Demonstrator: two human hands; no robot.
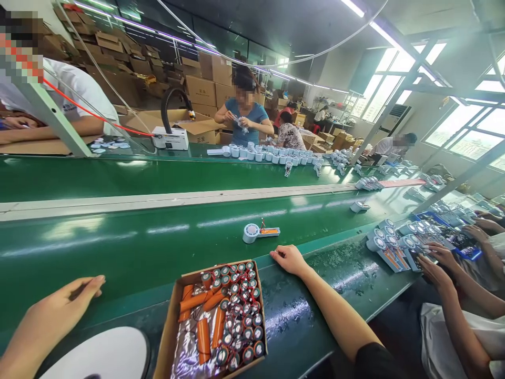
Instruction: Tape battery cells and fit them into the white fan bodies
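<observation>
My left hand (pixel 63 313) hovers at the lower left, over the near edge of the green belt. Its thumb and fingers come together in a pinch, and nothing shows between them. At the belt's edge, my right hand (pixel 291 260) rests with curled fingers, also with nothing visible in them. Just beyond it on the belt lies a pale handheld fan half (pixel 251 233), an orange battery (pixel 269 231) in its handle and thin wires sticking up. Between my hands stands an open cardboard box (pixel 168 329) of orange cylindrical batteries (pixel 203 339) with red and black wires, some upright, some lying.
A white round disc (pixel 98 355) sits at the lower left. Another fan part (pixel 359 206) lies farther along the belt (pixel 130 237). At right, co-workers' hands (pixel 437 268) are beside grouped fan parts (pixel 389 245). Across the belt, a person (pixel 246 113) handles a part behind rows of white pieces (pixel 272 153).
</observation>
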